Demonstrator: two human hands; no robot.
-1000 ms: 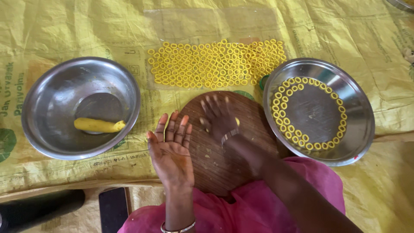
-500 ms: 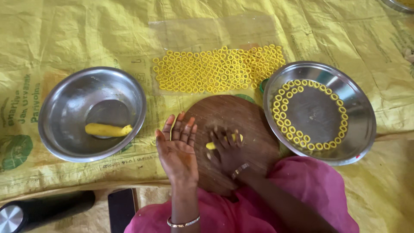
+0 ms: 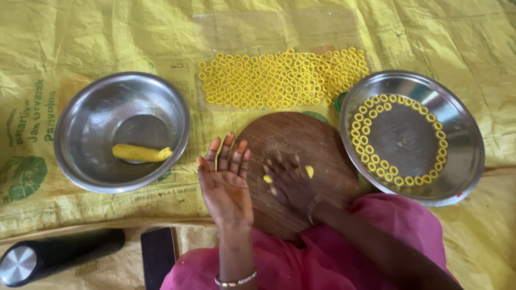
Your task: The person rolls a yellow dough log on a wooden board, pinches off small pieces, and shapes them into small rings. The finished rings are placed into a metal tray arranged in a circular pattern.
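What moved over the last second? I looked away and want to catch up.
The right hand drew back along the round wooden board toward the body, palm down over small yellow dough pieces. The left hand stayed open at the board's left edge. The steel bowl with its yellow dough roll, the steel plate of rings and the ring rows on the sheet are unchanged.

Head camera — steeply downward, close above
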